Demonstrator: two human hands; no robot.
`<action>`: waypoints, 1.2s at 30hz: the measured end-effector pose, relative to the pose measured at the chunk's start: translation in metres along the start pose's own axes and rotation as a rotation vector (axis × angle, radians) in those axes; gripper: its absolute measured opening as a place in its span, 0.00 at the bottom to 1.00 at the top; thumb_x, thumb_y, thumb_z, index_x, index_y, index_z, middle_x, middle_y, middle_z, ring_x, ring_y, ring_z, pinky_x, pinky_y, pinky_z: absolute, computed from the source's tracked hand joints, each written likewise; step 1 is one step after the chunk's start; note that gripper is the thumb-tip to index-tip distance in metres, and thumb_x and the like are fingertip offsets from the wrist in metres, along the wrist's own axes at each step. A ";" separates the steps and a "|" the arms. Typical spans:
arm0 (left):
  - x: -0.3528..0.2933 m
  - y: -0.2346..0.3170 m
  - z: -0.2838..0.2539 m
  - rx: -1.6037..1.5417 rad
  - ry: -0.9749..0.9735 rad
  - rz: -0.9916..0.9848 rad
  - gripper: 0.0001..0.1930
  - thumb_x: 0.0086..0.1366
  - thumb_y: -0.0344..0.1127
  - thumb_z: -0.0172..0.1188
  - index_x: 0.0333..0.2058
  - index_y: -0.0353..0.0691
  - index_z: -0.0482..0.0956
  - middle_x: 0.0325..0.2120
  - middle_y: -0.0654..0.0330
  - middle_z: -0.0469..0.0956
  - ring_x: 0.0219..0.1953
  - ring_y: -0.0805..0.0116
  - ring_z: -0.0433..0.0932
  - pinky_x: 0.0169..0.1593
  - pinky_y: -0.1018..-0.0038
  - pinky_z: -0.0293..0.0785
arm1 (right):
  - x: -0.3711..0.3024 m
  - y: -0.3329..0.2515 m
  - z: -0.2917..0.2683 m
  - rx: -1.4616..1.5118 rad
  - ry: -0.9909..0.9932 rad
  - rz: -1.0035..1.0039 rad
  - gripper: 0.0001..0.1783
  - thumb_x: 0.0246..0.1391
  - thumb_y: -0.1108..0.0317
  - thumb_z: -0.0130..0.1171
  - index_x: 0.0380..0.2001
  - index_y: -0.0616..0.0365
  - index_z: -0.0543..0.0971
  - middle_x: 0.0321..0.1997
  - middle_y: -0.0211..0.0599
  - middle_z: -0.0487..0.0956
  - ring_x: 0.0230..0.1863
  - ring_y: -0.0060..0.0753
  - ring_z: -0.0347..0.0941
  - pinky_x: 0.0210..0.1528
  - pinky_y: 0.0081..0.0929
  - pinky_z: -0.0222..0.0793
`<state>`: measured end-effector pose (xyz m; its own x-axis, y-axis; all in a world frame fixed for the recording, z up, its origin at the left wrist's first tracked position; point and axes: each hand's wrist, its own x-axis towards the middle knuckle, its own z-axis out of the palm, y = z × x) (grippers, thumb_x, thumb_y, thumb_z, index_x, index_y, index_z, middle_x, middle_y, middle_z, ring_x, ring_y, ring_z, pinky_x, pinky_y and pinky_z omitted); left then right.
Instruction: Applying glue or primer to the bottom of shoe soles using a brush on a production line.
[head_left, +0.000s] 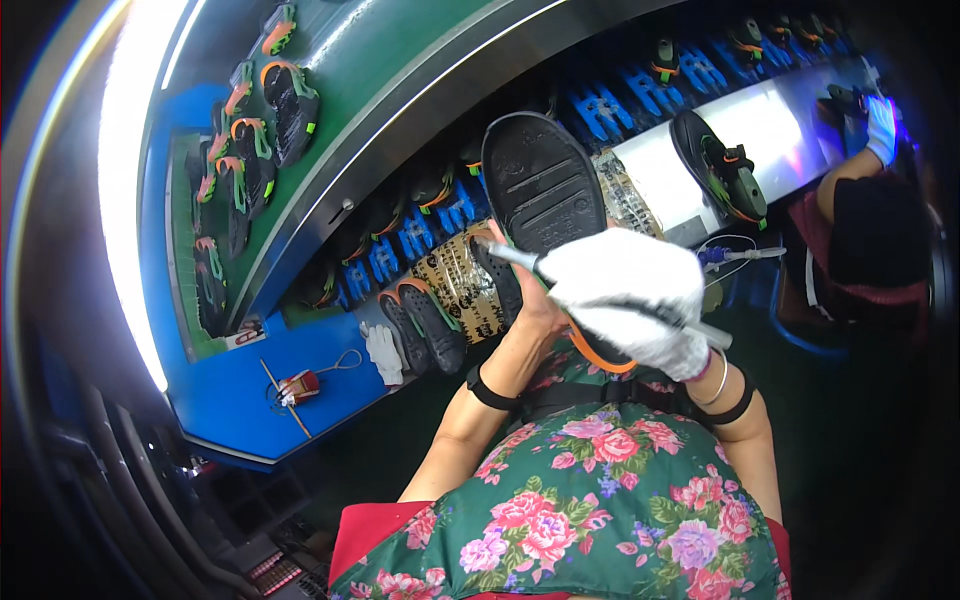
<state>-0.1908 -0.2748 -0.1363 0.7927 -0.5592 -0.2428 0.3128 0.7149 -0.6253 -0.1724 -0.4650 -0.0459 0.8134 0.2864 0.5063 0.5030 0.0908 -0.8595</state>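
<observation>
A black shoe sole [545, 185] with an orange heel edge is held up in front of me, its ridged face toward me. My bare left hand [538, 308] grips its left side, with the fingers mostly hidden behind it. Over the sole's lower part, my right hand [630, 295], in a white glove, is closed around a slim pen-like tool [512, 256]. The tool's pale tip points left, past the sole's edge, and its back end juts out by my wrist. What kind of tool it is I cannot make out.
Soles [432, 325] and a white glove [384, 354] lie by the blue table [230, 400], which bears a wooden stick and a small red-brown object. Behind run blue holders [600, 112] with shoes. A black-green shoe [715, 165] lies right, near a co-worker's gloved hand [881, 130].
</observation>
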 end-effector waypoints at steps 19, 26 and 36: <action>0.015 -0.030 0.041 1.019 0.075 0.102 0.63 0.52 0.92 0.28 0.59 0.35 0.70 0.44 0.47 0.79 0.41 0.53 0.82 0.46 0.59 0.82 | -0.026 -0.002 -0.012 -0.100 -0.114 0.018 0.17 0.50 0.75 0.67 0.45 0.53 0.87 0.49 0.39 0.86 0.55 0.42 0.81 0.59 0.37 0.75; 0.021 -0.024 0.047 1.072 0.037 0.104 0.63 0.50 0.93 0.33 0.59 0.35 0.70 0.44 0.46 0.79 0.40 0.52 0.82 0.43 0.55 0.83 | -0.022 -0.010 -0.012 -0.134 -0.072 -0.040 0.15 0.49 0.74 0.69 0.42 0.54 0.87 0.46 0.39 0.86 0.47 0.43 0.84 0.50 0.36 0.79; 0.028 -0.013 0.060 1.215 -0.051 0.166 0.65 0.45 0.94 0.34 0.61 0.35 0.67 0.44 0.44 0.79 0.41 0.50 0.83 0.42 0.54 0.84 | -0.030 -0.011 -0.008 -0.137 -0.063 -0.085 0.18 0.46 0.77 0.70 0.43 0.54 0.86 0.46 0.38 0.87 0.47 0.43 0.84 0.47 0.36 0.80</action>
<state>-0.1408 -0.2746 -0.0908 0.8803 -0.4268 -0.2070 0.4690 0.7178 0.5147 -0.1998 -0.4826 -0.0515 0.7488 0.3428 0.5673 0.6075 -0.0125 -0.7942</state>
